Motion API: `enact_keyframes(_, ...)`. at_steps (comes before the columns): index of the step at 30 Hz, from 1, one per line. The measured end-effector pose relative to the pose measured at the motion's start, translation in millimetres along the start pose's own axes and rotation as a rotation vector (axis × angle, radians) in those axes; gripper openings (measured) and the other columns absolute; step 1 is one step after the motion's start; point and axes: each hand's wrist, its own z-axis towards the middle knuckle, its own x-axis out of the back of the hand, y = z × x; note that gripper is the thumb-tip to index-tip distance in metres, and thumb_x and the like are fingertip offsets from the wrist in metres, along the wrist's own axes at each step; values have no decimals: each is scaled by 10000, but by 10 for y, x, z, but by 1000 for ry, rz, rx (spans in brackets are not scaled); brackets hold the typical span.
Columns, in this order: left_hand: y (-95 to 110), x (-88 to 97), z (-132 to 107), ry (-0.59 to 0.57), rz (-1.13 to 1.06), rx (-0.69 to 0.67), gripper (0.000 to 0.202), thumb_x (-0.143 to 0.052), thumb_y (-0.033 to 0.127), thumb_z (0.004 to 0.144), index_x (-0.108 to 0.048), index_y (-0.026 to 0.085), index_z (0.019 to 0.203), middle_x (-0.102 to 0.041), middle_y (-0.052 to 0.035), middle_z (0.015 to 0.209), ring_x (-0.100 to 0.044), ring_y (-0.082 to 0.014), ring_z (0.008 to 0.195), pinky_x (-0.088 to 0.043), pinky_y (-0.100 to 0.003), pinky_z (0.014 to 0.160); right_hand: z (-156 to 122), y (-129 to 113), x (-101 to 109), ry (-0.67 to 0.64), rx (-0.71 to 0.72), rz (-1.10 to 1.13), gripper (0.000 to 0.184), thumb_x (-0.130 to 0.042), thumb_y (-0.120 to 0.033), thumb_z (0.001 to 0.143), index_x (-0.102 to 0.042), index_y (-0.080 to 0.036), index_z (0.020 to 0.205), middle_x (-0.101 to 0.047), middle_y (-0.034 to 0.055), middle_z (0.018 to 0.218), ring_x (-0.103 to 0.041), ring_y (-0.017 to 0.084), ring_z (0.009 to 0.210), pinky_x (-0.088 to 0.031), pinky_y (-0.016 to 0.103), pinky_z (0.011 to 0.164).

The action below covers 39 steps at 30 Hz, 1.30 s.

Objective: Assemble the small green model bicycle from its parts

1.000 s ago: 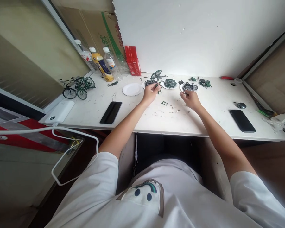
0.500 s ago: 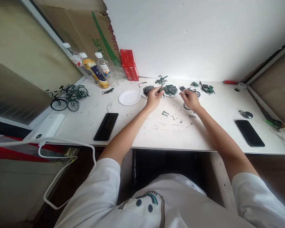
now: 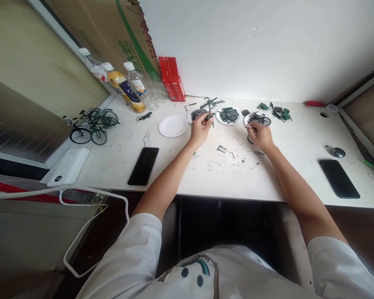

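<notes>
My left hand (image 3: pixel 200 127) is closed around the lower end of a small green model bicycle frame (image 3: pixel 210 104), held upright above the white table (image 3: pixel 205 166). My right hand (image 3: pixel 260 134) pinches a thin metal piece (image 3: pixel 248 126) beside a small white plate of dark wheel parts (image 3: pixel 258 119). Two more plates of green and black parts (image 3: pixel 229 115) lie just behind my hands. A loose green part (image 3: pixel 221 148) and tiny screws lie on the table between my hands.
An empty white plate (image 3: pixel 173 126) and a black phone (image 3: pixel 143 165) lie to the left. Finished green model bicycles (image 3: pixel 92 126) stand far left near bottles (image 3: pixel 124 87) and a red box (image 3: pixel 173 79). Another phone (image 3: pixel 339 184) and a small round grey object (image 3: pixel 338 152) lie right.
My left hand has lifted the green frame off the plates and tilted it. My right hand drew back from the plate with the thin piece. The camera view shifted.
</notes>
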Motion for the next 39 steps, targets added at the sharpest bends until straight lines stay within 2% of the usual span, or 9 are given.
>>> enact_keyframes(9,-20,-13,-34,-1,-1,-7,687,-627,784,975,-783,191,1285,-791,-167,1283,-739,-248,1020,-609,-359,865,-66,-40,-61,-80,77,-30,509,-542,-612,1033,-803,-178,1083,-675,67,692,-592,227,630,-424,357,672)
enact_keyframes(13,-8,-21,-48,-21,-5,-16,660,-634,762,986,-772,198,1300,-784,-160,1301,-733,-233,1017,-605,-334,849,-78,-62,-56,-104,149,-63,460,-624,-571,989,-812,-182,1146,-783,126,953,-665,258,774,-462,369,720)
enact_keyframes(15,5,-31,-61,-35,-9,-13,655,-639,762,983,-771,204,1300,-782,-155,1314,-730,-224,1007,-602,-320,832,-79,-65,-18,-114,163,-55,455,-672,-562,955,-817,-181,1156,-787,141,1030,-665,262,804,-468,372,730)
enact_keyframes(18,21,-49,-79,-45,-20,1,657,-649,766,975,-774,209,1301,-783,-148,1309,-725,-220,997,-601,-317,825,-81,-62,85,-199,132,-5,499,-730,-622,914,-840,-173,1104,-729,98,857,-585,215,697,-424,358,685)
enact_keyframes(20,27,-58,-87,-48,-28,6,663,-654,766,971,-776,207,1306,-785,-147,1290,-722,-221,987,-603,-321,823,-91,-64,163,-342,74,50,560,-767,-712,876,-858,-183,1036,-616,34,682,-474,169,609,-361,345,638)
enact_keyframes(22,30,-67,-93,-51,-33,9,663,-657,765,970,-777,206,1305,-787,-145,1263,-719,-221,976,-604,-321,817,-107,-71,223,-483,18,122,650,-795,-807,814,-870,-193,1013,-547,2,619,-387,145,585,-308,338,602)
enact_keyframes(24,34,-77,-102,-57,-37,9,655,-654,765,972,-777,212,1301,-787,-139,1244,-717,-219,976,-605,-317,817,-123,-81,250,-556,-8,176,714,-808,-866,759,-876,-196,995,-560,7,625,-359,142,593,-291,337,583)
enact_keyframes(31,54,-116,-158,-92,-46,-17,662,-628,783,977,-775,221,1296,-776,-131,1197,-721,-212,964,-611,-315,819,-125,-78,193,-432,0,163,701,-739,-865,830,-875,-189,958,-525,6,601,-325,136,592,-281,339,599)
enact_keyframes(39,49,-158,-212,-100,-43,-4,677,-617,789,980,-770,212,1300,-779,-138,1224,-723,-208,973,-598,-292,810,-114,-68,164,-319,16,157,709,-671,-859,903,-869,-180,957,-630,59,659,-395,165,609,-328,362,643)
